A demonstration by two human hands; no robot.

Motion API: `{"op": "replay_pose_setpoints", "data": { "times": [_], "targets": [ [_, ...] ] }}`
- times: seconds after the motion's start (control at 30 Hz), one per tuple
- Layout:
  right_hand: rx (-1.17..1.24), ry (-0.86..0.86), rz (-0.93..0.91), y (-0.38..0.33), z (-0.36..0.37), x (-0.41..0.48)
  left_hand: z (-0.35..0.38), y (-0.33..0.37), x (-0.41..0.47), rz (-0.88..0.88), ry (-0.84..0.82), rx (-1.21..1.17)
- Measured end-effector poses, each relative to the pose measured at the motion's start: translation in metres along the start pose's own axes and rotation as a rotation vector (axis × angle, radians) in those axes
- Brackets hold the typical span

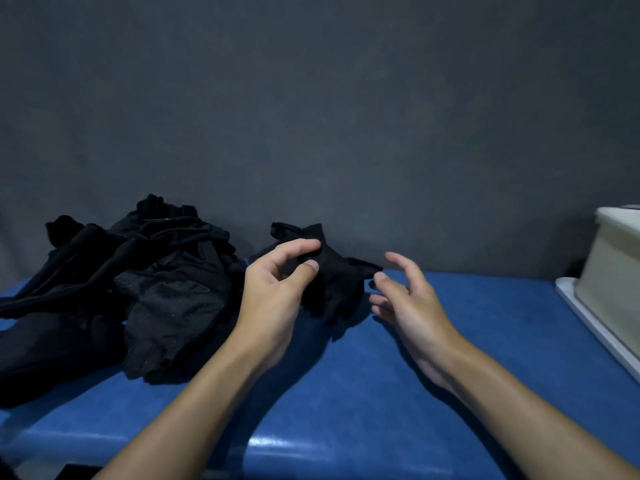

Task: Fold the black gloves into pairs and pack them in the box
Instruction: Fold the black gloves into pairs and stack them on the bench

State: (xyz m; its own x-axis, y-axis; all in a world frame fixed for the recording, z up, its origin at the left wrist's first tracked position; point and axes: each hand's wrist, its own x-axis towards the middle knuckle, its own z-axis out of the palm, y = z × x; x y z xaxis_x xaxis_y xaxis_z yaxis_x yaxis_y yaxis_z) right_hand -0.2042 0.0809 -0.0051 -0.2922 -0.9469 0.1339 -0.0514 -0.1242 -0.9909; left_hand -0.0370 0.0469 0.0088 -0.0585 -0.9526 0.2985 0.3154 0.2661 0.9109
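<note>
Pinching a black glove (pixel 332 271), left hand (pixel 277 282) lifts it.

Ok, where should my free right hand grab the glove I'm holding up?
Probably pinch the glove by its pointed end jutting rightward, coming from the right: the left hand pinches its upper middle, that end sticks out free, and the right hand is beside it.

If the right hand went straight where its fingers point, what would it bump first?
Probably the glove the left hand pinches; the open right hand points at it, though depth is unclear.
</note>
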Motion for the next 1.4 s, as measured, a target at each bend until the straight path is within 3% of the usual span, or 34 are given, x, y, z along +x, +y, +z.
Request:
{"op": "replay_pose_setpoints", "data": {
  "times": [0.13, 0.4, 0.47, 0.53, 0.63, 0.93, 1.13, 1.2, 1.4],
  "targets": [
    [0.066, -0.082, -0.004, -0.002, -0.014, -0.015, 0.010, 0.001, -0.013, -0.021, -0.078, 0.025],
    [0.066, 0.026, -0.142, -0.014, -0.032, -0.030, 0.021, 0.002, -0.028, -0.126, -0.246, 0.067],
    [-0.004, 0.008, -0.119, -0.017, -0.039, -0.029, 0.020, 0.000, -0.029, -0.148, -0.175, 0.185],
    [-0.189, -0.044, -0.071, -0.013, -0.048, -0.027, 0.015, -0.005, -0.027, -0.068, -0.133, 0.456],
    [-0.536, -0.133, 0.029, -0.002, -0.062, -0.025, 0.006, -0.015, -0.025, 0.034, -0.271, 0.746],
    [-0.603, -0.290, 0.066, 0.006, -0.074, -0.018, 0.016, -0.036, -0.023, 0.120, -0.535, 0.915],
    [-0.935, -0.028, -0.108, 0.005, -0.081, -0.012, 0.020, -0.030, -0.024, 0.169, -0.558, 1.454],
    [-1.064, 0.017, -0.116, 0.004, -0.081, -0.013, 0.018, -0.027, -0.025, 0.167, -0.536, 1.476],
    [-1.008, -0.114, -0.159, -0.002, -0.066, -0.021, 0.013, -0.029, -0.022, 0.298, -0.495, 1.445]
  ]
}}
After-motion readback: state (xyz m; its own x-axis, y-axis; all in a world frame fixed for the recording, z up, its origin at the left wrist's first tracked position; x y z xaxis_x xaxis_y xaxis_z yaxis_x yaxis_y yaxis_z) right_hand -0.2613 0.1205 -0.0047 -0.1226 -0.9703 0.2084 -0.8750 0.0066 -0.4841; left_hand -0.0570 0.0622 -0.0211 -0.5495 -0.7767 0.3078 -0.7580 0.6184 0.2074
